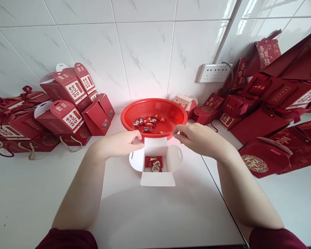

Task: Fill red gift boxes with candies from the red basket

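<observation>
A white-lined gift box [158, 179] stands on the white tabletop with its flaps folded outward. Inside it lie red-wrapped candies [153, 162]. Behind the box is a red plastic basket [129, 119], and several small wrapped candies [147, 121] rest on its bottom. My left hand [123, 142] hovers by the box's rear left corner near the basket rim, thumb and fingers apart, holding nothing visible. Over the basket's right front rim is my right hand [191, 135]; its fingers are loosely bent with gaps between them, and nothing shows in them.
Stacked red gift boxes [67, 116] line the left side, some with rope handles. More red boxes and bags [264, 121] crowd the right. A cream-fronted box [185, 103] sits behind the basket. A power strip [214, 73] is on the tiled wall. A dark seam [223, 197] crosses the tabletop.
</observation>
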`<state>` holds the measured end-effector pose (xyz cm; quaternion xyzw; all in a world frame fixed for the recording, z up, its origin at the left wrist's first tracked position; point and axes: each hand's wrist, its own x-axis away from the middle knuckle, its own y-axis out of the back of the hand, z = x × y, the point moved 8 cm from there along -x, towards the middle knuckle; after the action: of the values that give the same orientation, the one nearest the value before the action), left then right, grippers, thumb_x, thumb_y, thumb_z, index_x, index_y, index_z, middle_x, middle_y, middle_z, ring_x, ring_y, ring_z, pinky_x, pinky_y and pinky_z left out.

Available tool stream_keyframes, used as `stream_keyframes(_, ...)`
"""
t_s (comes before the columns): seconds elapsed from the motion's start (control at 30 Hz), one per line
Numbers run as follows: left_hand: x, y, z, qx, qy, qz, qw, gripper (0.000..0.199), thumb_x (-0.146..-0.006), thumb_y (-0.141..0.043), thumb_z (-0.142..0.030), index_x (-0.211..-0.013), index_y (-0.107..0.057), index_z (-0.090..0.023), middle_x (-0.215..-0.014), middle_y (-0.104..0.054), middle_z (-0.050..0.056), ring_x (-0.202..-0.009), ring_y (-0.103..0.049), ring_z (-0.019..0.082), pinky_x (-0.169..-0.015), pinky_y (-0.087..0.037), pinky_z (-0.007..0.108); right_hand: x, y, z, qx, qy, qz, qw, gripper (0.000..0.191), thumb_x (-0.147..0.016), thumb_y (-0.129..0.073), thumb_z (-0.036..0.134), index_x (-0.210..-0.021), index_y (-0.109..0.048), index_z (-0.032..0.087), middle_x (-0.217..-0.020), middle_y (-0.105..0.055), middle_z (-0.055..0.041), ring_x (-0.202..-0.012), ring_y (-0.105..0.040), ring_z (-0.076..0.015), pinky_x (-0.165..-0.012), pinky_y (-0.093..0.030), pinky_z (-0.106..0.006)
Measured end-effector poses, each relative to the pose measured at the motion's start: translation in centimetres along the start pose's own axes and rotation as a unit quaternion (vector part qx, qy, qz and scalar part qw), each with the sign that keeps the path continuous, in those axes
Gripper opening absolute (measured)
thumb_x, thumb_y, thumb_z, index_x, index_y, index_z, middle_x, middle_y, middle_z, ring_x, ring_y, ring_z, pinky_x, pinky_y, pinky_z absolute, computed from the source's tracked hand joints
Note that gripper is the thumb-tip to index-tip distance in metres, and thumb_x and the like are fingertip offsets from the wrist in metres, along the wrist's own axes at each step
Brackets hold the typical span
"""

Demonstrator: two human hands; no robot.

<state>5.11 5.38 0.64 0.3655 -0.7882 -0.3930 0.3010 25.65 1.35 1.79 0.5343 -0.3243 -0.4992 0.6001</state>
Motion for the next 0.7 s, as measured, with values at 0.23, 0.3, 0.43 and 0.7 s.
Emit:
stream_keyframes(0.23,0.5,-0.4,-0.6,-0.046,0.009,0.043,0.998,0.024,-0.083,-0.055,-0.042,-0.096,-0.064,-0.024,-0.093,-0.070,0.004,-0.078,-0.064,0.021,-0.061,-0.040,0.027,0.6,-0.5,0.9,-0.058,0.056,0.072,0.994,0.020,-0.094,-0.045,0.030,-0.090,-0.063,0.023,-0.082,-0.069,-0.0020,-0.066,-0.058,-0.0155,-0.057,-0.036,-0.027)
stream_keyframes(0.3,0.7,-0.4,-1.1,-0.048,0.000,0.048,0.998,0.019,-0.081,-0.056,-0.036,-0.094,-0.064,-0.024,-0.091,-0.070,0.004,-0.077,-0.063,0.021,-0.060,-0.040,0.026,0.8,-0.7,1.3,-0.077,0.067,0.096,0.990,0.019,-0.094,-0.046,0.030,-0.087,-0.062,0.023,-0.081,-0.070,-0.0018,-0.067,-0.059,-0.0158,-0.057,-0.037,-0.027)
stream_keyframes(0.43,0.9,-0.9,-2.4,-0.028,-0.031,0.078,0.996,0.014,-0.080,-0.056,-0.030,-0.091,-0.063,-0.024,-0.084,-0.070,0.001,-0.074,-0.064,0.020,-0.057,-0.039,0.025,1.4,-2.6,1.4,-0.095,0.053,0.214,0.971,0.035,-0.095,-0.043,0.034,-0.064,-0.053,0.021,-0.062,-0.066,-0.0005,-0.054,-0.057,-0.0144,-0.051,-0.036,-0.028)
stream_keyframes(0.7,-0.4,-1.3,-4.6,-0.021,-0.120,-0.004,0.992,0.017,-0.090,-0.049,-0.028,-0.098,-0.064,-0.024,-0.092,-0.071,0.002,-0.082,-0.066,0.019,-0.065,-0.045,0.026,0.3,-1.8,-0.1,0.015,-0.005,0.104,0.994,0.024,-0.092,-0.049,0.044,-0.089,-0.056,0.022,-0.080,-0.067,-0.0045,-0.067,-0.058,-0.0191,-0.054,-0.033,-0.028)
